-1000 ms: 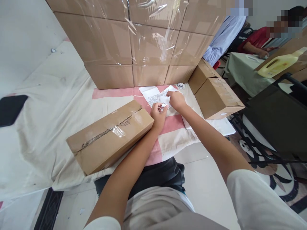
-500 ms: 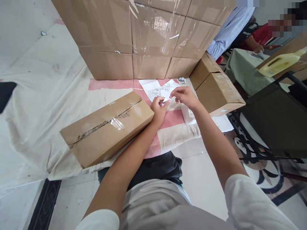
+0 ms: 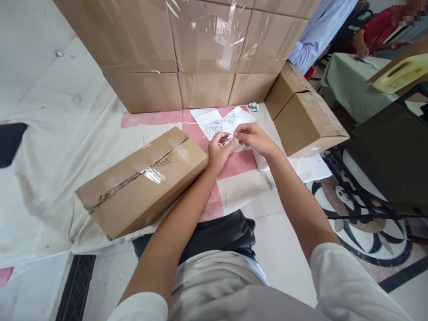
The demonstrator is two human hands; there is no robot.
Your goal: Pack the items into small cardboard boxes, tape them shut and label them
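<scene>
Over the cloth-covered table, my left hand (image 3: pixel 220 150) is closed in a pinch, its thumb pointing toward the other hand. A small white piece of paper (image 3: pixel 230 137) shows at its fingertips. My right hand (image 3: pixel 252 137) meets it there, with thumb and fingers pinched at the same piece; most of the paper is hidden by the fingers. Just beyond the hands lie white sheets (image 3: pixel 203 118) printed with small outlined shapes. Partly behind my right wrist stands a white folded paper or card item (image 3: pixel 262 161). A small pile of printed cut-outs (image 3: pixel 253 107) rests past the sheets.
A long closed cardboard box (image 3: pixel 143 180) lies left of my left forearm. A wall of taped cartons (image 3: pixel 203 44) stands at the back, and more boxes (image 3: pixel 309 118) on the right. Beyond them are a person's blue sleeve (image 3: pixel 309 40), a yellow jug (image 3: pixel 399 73) and a dark chair (image 3: pixel 391 151).
My right hand has moved slightly left and its fingertips now meet the left hand's at the small paper piece. The camera view has shifted a little.
</scene>
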